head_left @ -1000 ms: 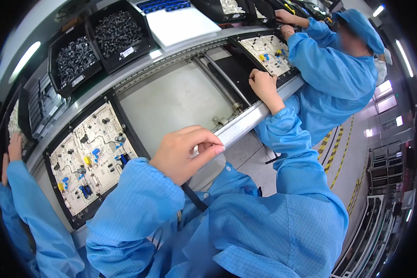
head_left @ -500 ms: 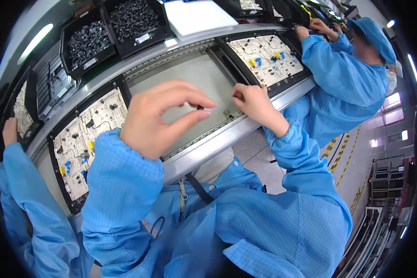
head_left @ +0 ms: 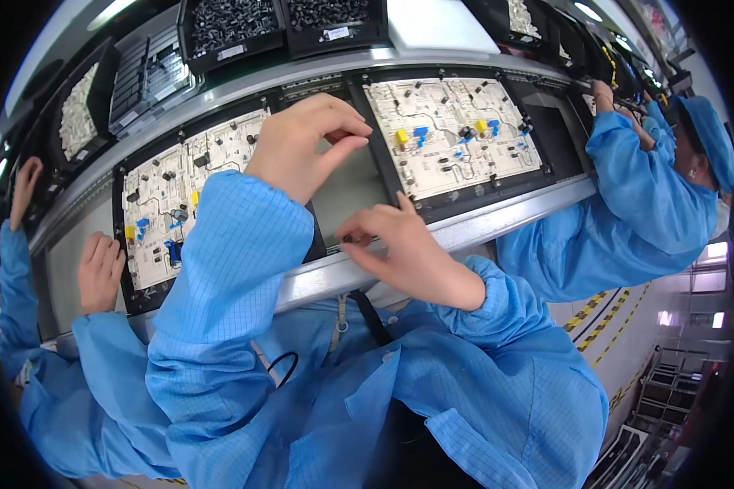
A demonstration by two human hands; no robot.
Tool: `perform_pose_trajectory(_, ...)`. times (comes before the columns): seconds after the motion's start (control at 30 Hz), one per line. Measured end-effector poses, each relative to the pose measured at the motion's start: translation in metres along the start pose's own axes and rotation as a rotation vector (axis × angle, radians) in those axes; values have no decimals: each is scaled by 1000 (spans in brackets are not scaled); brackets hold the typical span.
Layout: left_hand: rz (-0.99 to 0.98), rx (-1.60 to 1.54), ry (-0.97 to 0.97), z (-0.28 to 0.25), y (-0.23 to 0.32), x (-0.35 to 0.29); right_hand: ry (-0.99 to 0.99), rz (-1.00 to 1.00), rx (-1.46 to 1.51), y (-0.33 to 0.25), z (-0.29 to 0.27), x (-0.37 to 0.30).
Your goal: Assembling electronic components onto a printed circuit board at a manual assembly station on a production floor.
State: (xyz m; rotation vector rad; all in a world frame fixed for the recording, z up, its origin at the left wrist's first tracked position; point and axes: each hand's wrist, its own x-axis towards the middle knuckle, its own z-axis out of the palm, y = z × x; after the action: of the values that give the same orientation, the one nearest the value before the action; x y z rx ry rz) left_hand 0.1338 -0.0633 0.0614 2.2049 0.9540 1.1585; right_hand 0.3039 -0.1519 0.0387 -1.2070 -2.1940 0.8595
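My left hand point(head_left: 306, 147) is raised above the gap between two circuit boards. Its thumb and forefinger come together in a pinch, and whatever lies between the tips is too small to name. Lower and nearer me, my right hand point(head_left: 404, 248) hovers over the front rail with curled fingers and a small dark part point(head_left: 353, 239) at its fingertips. Just beyond it lies the right circuit board point(head_left: 453, 155), pale with black, blue and yellow components, in a black frame. The left circuit board point(head_left: 159, 196), similarly populated, is partly hidden by my left hand and sleeve.
A metal rail point(head_left: 514, 210) edges the line in front of me. Behind it stand black bins point(head_left: 232, 53) of small black parts and a white block point(head_left: 436, 24). A co-worker's hand point(head_left: 100, 273) is beside the left board; another co-worker point(head_left: 652, 171) works at the right.
The view has shifted, and the gap between the boards looks narrower. My right hand has moved left and nearer, off the right frame's corner. My left fingertips have drawn together. A co-worker's hand has appeared beside the left board.
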Motion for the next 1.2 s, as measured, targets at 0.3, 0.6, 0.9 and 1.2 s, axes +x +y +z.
perform_pose_trajectory(0.3,-94,79,44,-6,-15,-1,-397,-218,-76,15,-93,51)
perform_pose_trajectory(0.6,-115,140,-43,12,15,-5,-188,-139,-492,124,-159,147)
perform_pose_trajectory(0.9,-170,-51,-278,23,31,-4,-257,-157,-422,144,-158,161)
perform_pose_trajectory(1.2,-273,-212,-237,40,-18,-6,-288,-118,-380,157,-150,160)
